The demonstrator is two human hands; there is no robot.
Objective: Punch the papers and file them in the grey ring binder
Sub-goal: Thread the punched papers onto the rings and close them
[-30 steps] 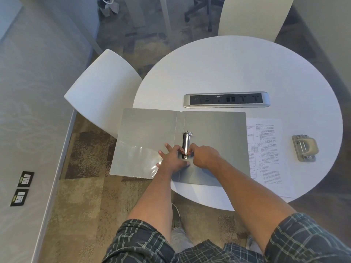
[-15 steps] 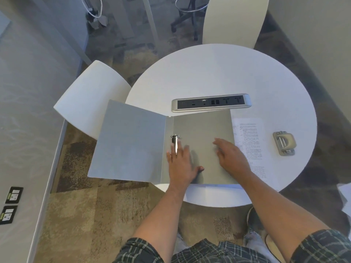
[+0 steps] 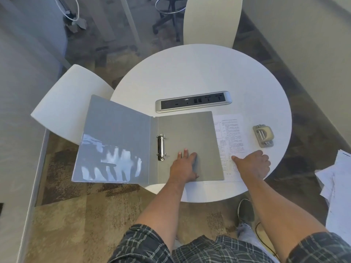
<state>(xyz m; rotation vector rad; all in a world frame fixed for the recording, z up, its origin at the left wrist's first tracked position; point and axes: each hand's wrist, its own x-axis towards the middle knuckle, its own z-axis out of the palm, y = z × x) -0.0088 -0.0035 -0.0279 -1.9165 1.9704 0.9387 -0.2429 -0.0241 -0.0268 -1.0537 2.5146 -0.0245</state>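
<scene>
The grey ring binder (image 3: 190, 133) lies open on the round white table (image 3: 199, 73); its left cover hangs past the table edge. The metal ring mechanism (image 3: 161, 147) sits near the spine. My left hand (image 3: 183, 166) rests flat on the binder's right inner cover, fingers spread, holding nothing. Printed papers (image 3: 231, 137) lie partly under the binder's right edge. My right hand (image 3: 250, 164) lies palm down on the papers' lower part, fingers apart. The grey hole punch (image 3: 263, 135) stands to the right of the papers, untouched.
A silver power strip (image 3: 193, 101) is set into the table behind the binder. White chairs stand at the left (image 3: 66, 103) and the far side (image 3: 212, 18). More loose sheets (image 3: 336, 186) lie on the floor at right.
Both hands left the ring mechanism. The left hand moved onto the binder's right cover and the right hand moved right onto the papers. The camera view rose and shifted.
</scene>
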